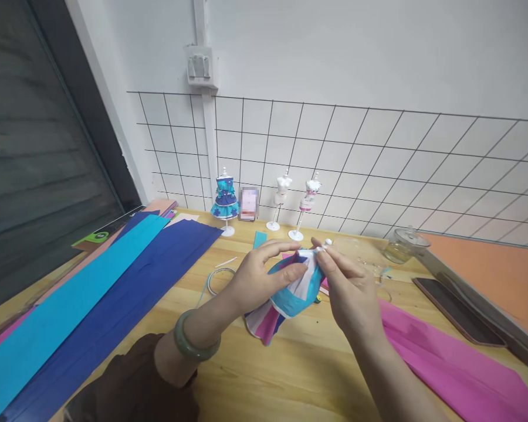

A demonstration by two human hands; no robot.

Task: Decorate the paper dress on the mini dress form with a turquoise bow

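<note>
Both my hands are on a small doll dress (293,300) in turquoise, white, pink and dark blue, held tilted above the table. The dress sits on a small white mannequin (328,242), whose knobbed neck sticks out at the upper right; the rest of its body is hidden. My left hand (261,275) is closed on the left of the dress, thumb across the front and fingers over the top. At the top edge near the neck, my right hand (354,287) pinches the dress between thumb and fingers. A flared pleated hem hangs down below the left hand.
A dressed mannequin (224,202), two more white mannequins (283,190) and a small screen (249,203) stand at the back. Turquoise (83,293) and navy sheets (127,310) lie left, a pink sheet (457,363) right. Nearby are a tape roll (215,286), dark phone (457,310) and glass jar (400,249).
</note>
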